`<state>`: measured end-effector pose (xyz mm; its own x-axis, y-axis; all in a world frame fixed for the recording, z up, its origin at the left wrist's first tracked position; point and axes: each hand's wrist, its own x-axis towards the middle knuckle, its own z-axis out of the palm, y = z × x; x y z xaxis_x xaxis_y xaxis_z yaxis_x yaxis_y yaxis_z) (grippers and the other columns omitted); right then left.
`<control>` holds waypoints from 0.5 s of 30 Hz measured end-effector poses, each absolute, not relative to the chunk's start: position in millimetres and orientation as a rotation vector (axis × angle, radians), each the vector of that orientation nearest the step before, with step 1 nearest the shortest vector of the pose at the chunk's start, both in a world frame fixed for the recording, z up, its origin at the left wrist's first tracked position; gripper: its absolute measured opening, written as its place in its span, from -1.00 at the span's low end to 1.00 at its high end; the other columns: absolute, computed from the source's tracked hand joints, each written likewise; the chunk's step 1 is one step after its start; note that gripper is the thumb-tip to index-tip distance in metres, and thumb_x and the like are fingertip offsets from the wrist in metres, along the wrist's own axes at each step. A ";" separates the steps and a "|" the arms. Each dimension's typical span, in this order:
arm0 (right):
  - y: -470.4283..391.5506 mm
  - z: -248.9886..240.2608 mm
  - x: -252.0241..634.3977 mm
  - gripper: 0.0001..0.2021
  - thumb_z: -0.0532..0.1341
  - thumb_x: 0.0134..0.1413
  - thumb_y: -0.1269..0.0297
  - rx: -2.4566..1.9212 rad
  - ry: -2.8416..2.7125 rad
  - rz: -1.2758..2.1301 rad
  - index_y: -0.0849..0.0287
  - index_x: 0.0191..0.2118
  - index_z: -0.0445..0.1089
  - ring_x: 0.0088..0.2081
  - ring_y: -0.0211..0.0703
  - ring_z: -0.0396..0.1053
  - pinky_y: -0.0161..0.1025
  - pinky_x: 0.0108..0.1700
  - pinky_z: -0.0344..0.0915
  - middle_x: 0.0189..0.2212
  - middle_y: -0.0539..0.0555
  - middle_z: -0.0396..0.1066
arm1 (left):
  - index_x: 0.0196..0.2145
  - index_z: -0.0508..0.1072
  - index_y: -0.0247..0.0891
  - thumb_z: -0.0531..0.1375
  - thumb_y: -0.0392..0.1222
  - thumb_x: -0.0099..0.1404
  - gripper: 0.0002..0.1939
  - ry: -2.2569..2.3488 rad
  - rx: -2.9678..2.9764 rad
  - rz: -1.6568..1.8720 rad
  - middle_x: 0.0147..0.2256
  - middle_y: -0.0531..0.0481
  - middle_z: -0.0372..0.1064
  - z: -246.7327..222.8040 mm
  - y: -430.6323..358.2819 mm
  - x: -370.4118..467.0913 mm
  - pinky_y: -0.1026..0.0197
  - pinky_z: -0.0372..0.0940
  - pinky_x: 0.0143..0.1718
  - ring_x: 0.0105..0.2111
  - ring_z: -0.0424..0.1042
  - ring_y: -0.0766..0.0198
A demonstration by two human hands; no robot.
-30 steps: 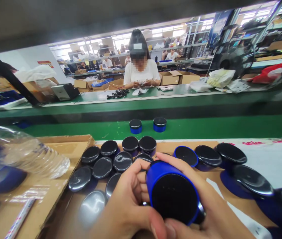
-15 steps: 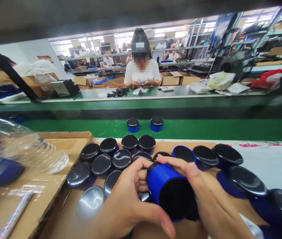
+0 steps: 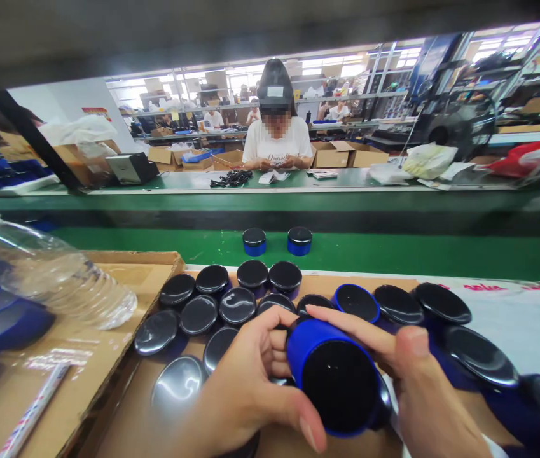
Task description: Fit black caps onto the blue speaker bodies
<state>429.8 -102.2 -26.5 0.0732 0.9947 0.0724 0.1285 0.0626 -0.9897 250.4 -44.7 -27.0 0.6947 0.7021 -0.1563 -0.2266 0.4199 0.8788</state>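
Tilted between my hands is a short blue cylinder with black ends [image 3: 339, 385], its flat black face turned towards me. My left hand [image 3: 255, 375] wraps its left side, with the fingers behind it and the thumb near the lower edge. Along the top and right side lies my right hand [image 3: 422, 375], its index finger stretched over the blue wall and its thumb raised off it. The other right fingers are partly hidden. Several like cylinders with glossy black tops [image 3: 198, 314] stand upright on cardboard around my hands.
At left, a clear plastic bottle [image 3: 74, 280] lies in a cardboard tray [image 3: 121, 270] near a pen [image 3: 35, 410]. Two cylinders [image 3: 254, 242] stand on the green surface [image 3: 369, 251]. Across from me a person [image 3: 276, 140] handles small items. A dark beam [image 3: 250, 32] runs overhead.
The cylinder has tipped so its black face shows more fully. My right thumb has lifted away from the blue wall. The view has shifted slightly.
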 end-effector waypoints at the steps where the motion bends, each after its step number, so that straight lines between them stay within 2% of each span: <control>1: -100.4 -24.3 430.5 -0.34 -0.18 0.24 -0.25 -1.271 -1.181 1.150 0.00 -0.02 0.52 0.06 0.13 0.43 0.10 0.17 0.29 -0.02 0.11 0.52 | -0.23 0.34 -0.25 0.55 -0.01 -0.38 -0.24 0.548 0.967 0.621 -0.34 0.07 0.50 -27.4 -44.7 249.7 0.41 0.31 -0.31 -0.38 0.44 0.39; 3: -95.1 -18.8 431.7 -0.32 -0.09 0.18 -0.30 -1.253 -0.962 1.317 0.08 0.10 0.42 -0.04 0.12 0.51 0.11 0.13 0.33 -0.09 0.18 0.56 | -0.22 0.36 -0.25 0.56 -0.04 -0.33 -0.28 0.509 0.950 0.629 -0.33 0.05 0.51 -27.2 -44.7 248.3 0.41 0.32 -0.30 -0.37 0.46 0.39; 4: -92.3 -16.1 431.7 -0.29 0.00 0.13 -0.30 -1.232 -0.866 1.350 0.11 0.21 0.29 -0.14 0.11 0.55 0.09 0.05 0.41 -0.12 0.21 0.57 | -0.22 0.37 -0.25 0.56 -0.05 -0.31 -0.30 0.487 0.942 0.644 -0.32 0.05 0.51 -26.8 -44.7 247.7 0.43 0.32 -0.30 -0.37 0.45 0.40; 6: -88.4 -11.3 430.5 -0.21 0.19 0.09 -0.18 -1.176 -0.753 1.301 0.04 0.34 -0.02 -0.31 0.02 0.58 -0.03 -0.17 0.53 -0.14 0.19 0.58 | -0.21 0.39 -0.24 0.56 -0.02 -0.30 -0.30 0.436 0.931 0.675 -0.32 0.04 0.51 -25.9 -44.5 246.5 0.44 0.32 -0.31 -0.36 0.45 0.41; 7: -87.9 -9.5 429.3 -0.25 0.22 0.12 -0.10 -1.145 -0.737 1.258 -0.05 0.34 -0.06 -0.32 -0.03 0.58 -0.11 -0.23 0.54 -0.11 0.15 0.57 | -0.20 0.39 -0.24 0.56 -0.02 -0.31 -0.28 0.410 0.930 0.689 -0.31 0.04 0.51 -25.4 -44.4 246.0 0.43 0.33 -0.30 -0.35 0.45 0.40; 9: -90.4 -7.3 426.3 -0.48 0.17 0.21 0.00 -1.057 -0.842 1.176 -0.17 0.25 0.11 -0.14 -0.08 0.55 -0.22 -0.17 0.51 0.01 0.06 0.51 | -0.20 0.38 -0.23 0.56 -0.05 -0.29 -0.30 0.387 0.933 0.715 -0.31 0.04 0.51 -24.4 -44.6 245.3 0.43 0.33 -0.29 -0.35 0.45 0.41; 10: -93.3 -6.8 424.6 -0.57 0.12 0.24 -0.04 -1.022 -0.943 1.131 -0.18 0.19 0.21 -0.01 -0.06 0.49 -0.20 -0.08 0.48 0.07 0.03 0.46 | -0.19 0.38 -0.23 0.56 -0.07 -0.27 -0.31 0.390 0.937 0.719 -0.31 0.04 0.51 -23.5 -45.0 245.1 0.43 0.33 -0.29 -0.35 0.45 0.41; 12: -101.5 -6.4 421.2 -0.52 0.10 0.18 -0.18 -1.015 -1.205 1.021 -0.19 0.15 0.31 0.20 0.04 0.29 -0.12 0.13 0.35 0.18 -0.02 0.35 | -0.19 0.38 -0.23 0.56 -0.16 -0.22 -0.35 0.403 0.945 0.720 -0.29 0.04 0.52 -20.5 -46.8 244.9 0.43 0.32 -0.27 -0.32 0.47 0.40; 15: -114.4 -5.8 416.0 -0.41 0.12 0.13 -0.21 -1.108 -1.474 0.859 -0.28 0.26 0.16 0.34 0.02 0.03 -0.14 0.32 0.06 0.30 -0.18 0.13 | -0.12 0.38 -0.16 0.56 -0.31 -0.24 -0.28 0.418 1.002 0.742 -0.17 0.05 0.52 -12.1 -51.8 245.5 0.38 0.31 -0.17 -0.15 0.50 0.26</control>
